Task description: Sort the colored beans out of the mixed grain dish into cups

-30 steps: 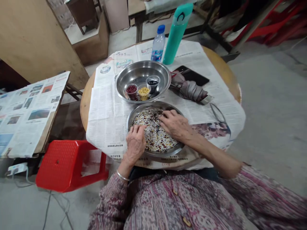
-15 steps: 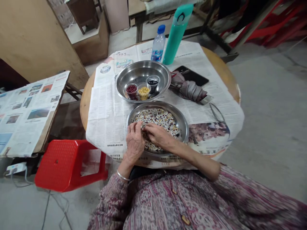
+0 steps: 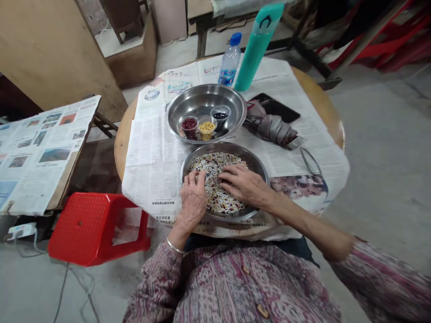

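Observation:
In the near steel basin (image 3: 260,167) lies a loose spread of white grains mixed with red, yellow and dark beans (image 3: 224,202). My left hand (image 3: 194,196) rests at the basin's left side, fingertips by the grains and fingers loosely bent, with nothing seen in them. My right hand (image 3: 247,184) reaches over the right half, fingers spread and tips touching the mix. Behind stands a larger steel basin (image 3: 177,101) with three clear cups: red beans (image 3: 189,124), yellow beans (image 3: 206,128) and black beans (image 3: 220,116).
Newspaper (image 3: 148,148) covers the round table. A water bottle (image 3: 229,63) and a teal bottle (image 3: 257,51) stand at the back. A folded umbrella (image 3: 274,128) and a dark tablet-like device (image 3: 279,107) lie right. A red stool (image 3: 84,226) stands at left.
My hands were close together at the left of the mix; my right hand has moved right, away from the left one, and its fingers have spread. More grains show between them.

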Tool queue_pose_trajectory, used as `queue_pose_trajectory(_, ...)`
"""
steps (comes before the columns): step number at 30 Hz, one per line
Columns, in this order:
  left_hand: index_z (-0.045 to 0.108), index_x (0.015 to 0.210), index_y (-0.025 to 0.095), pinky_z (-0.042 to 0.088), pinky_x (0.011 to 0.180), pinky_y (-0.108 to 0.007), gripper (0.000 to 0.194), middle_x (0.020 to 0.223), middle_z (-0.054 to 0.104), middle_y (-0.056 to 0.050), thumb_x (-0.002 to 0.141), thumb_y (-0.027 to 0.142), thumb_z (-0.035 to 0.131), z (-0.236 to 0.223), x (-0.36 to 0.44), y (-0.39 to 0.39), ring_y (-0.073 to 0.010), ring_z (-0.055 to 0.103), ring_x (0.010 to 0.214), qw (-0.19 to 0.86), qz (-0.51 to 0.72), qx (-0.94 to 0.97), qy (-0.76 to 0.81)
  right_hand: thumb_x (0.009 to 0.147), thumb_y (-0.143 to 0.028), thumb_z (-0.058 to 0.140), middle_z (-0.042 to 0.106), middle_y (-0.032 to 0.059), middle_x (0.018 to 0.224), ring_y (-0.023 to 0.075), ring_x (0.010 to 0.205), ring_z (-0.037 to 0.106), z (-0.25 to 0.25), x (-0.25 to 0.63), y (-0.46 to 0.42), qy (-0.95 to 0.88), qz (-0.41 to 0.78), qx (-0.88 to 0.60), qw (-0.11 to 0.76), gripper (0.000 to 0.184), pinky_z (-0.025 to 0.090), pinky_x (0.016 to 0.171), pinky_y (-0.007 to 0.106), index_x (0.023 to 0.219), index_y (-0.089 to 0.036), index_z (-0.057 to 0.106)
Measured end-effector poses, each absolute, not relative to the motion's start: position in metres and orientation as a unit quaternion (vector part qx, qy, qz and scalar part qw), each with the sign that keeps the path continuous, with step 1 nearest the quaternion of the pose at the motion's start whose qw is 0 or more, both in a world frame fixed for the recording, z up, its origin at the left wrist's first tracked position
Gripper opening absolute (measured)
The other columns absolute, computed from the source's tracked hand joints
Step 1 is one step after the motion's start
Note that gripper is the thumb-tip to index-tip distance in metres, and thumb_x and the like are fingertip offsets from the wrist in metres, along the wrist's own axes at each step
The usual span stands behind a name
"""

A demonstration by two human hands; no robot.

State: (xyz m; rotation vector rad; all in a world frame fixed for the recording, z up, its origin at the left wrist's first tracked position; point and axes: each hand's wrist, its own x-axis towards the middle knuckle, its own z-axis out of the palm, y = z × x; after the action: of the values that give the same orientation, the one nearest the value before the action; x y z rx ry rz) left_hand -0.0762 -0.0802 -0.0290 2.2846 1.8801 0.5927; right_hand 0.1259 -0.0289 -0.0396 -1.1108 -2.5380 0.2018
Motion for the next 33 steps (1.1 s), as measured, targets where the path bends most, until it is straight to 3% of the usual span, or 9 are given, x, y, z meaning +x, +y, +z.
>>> queue_pose_trajectory(4, 0.049, 0.141, 0.017, 0.052, 0.108, -0.044, 0.060, 0.136, 0.055, -0.014, 0.085, -0.006, 0.044, -0.033, -0.077, -0.081, -0.0259, 0.053, 0.127, 0.060, 0.257, 0.742, 0.617, 0.093, -0.043, 0.065, 0.061, 0.0174, 0.142, 0.0354, 0.133, 0.052, -0.042, 0.113, -0.050, -0.944, 0.078, -0.279, 0.158, 0.047, 0.044, 0.107, 0.056, 0.132, -0.018, 0.065)
queue_pose_trajectory(8, 0.049, 0.141, 0.016, 0.049, 0.112, -0.047, 0.059, 0.136, 0.053, -0.016, 0.085, -0.003, 0.046, -0.037, -0.081, -0.082, -0.0272, 0.050, 0.128, 0.062, 0.303, 0.730, 0.609, 0.097, -0.041, 0.059, 0.055, 0.0174, 0.151, 0.0362, 0.148, 0.039, -0.050, 0.086, -0.042, -0.958, 0.068, -0.227, 0.160, 0.053, 0.030, 0.115, 0.068, 0.145, -0.019, 0.054)
queue_pose_trajectory(14, 0.051, 0.138, 0.019, 0.050, 0.111, -0.049, 0.062, 0.135, 0.053, -0.014, 0.081, -0.006, 0.046, -0.038, -0.081, -0.081, -0.0271, 0.051, 0.127, 0.066, 0.310, 0.726, 0.611, 0.101, -0.029, 0.050, 0.055, 0.0129, 0.152, 0.0318, 0.150, 0.038, -0.062, 0.071, -0.013, -0.957, 0.076, -0.228, 0.165, 0.047, 0.027, 0.119, 0.068, 0.147, -0.023, 0.052)
queue_pose_trajectory(19, 0.051, 0.137, 0.019, 0.052, 0.110, -0.048, 0.061, 0.132, 0.054, -0.013, 0.082, -0.006, 0.043, -0.038, -0.081, -0.081, -0.0259, 0.051, 0.125, 0.061, 0.309, 0.735, 0.600, 0.104, -0.033, 0.045, 0.046, 0.0176, 0.159, 0.0363, 0.151, 0.037, -0.062, 0.090, -0.004, -0.925, 0.035, -0.348, 0.150, 0.050, 0.031, 0.115, 0.070, 0.151, -0.017, 0.048)
queue_pose_trajectory(23, 0.051, 0.138, 0.018, 0.052, 0.110, -0.048, 0.063, 0.132, 0.054, -0.014, 0.080, -0.007, 0.043, -0.037, -0.081, -0.082, -0.0262, 0.052, 0.125, 0.068, 0.309, 0.735, 0.599, 0.100, -0.044, 0.051, 0.042, 0.0207, 0.161, 0.0409, 0.149, 0.038, -0.066, 0.111, -0.016, -0.909, 0.022, -0.397, 0.124, 0.062, 0.036, 0.113, 0.068, 0.154, -0.015, 0.043)
queue_pose_trajectory(28, 0.051, 0.139, 0.018, 0.051, 0.111, -0.047, 0.062, 0.134, 0.053, -0.013, 0.082, -0.005, 0.043, -0.035, -0.080, -0.083, -0.0266, 0.052, 0.126, 0.075, 0.312, 0.727, 0.607, 0.096, -0.056, 0.055, 0.037, 0.0198, 0.164, 0.0375, 0.154, 0.030, -0.069, 0.111, -0.038, -0.948, 0.055, -0.282, 0.133, 0.077, 0.034, 0.116, 0.064, 0.159, -0.016, 0.035)
queue_pose_trajectory(33, 0.048, 0.141, 0.019, 0.050, 0.112, -0.048, 0.062, 0.136, 0.052, -0.014, 0.083, -0.002, 0.046, -0.036, -0.081, -0.083, -0.0274, 0.051, 0.128, 0.085, 0.312, 0.727, 0.606, 0.100, -0.043, 0.052, 0.049, 0.0163, 0.157, 0.0318, 0.152, 0.033, -0.067, 0.084, -0.029, -0.966, 0.080, -0.200, 0.144, 0.058, 0.029, 0.119, 0.063, 0.153, -0.019, 0.045)
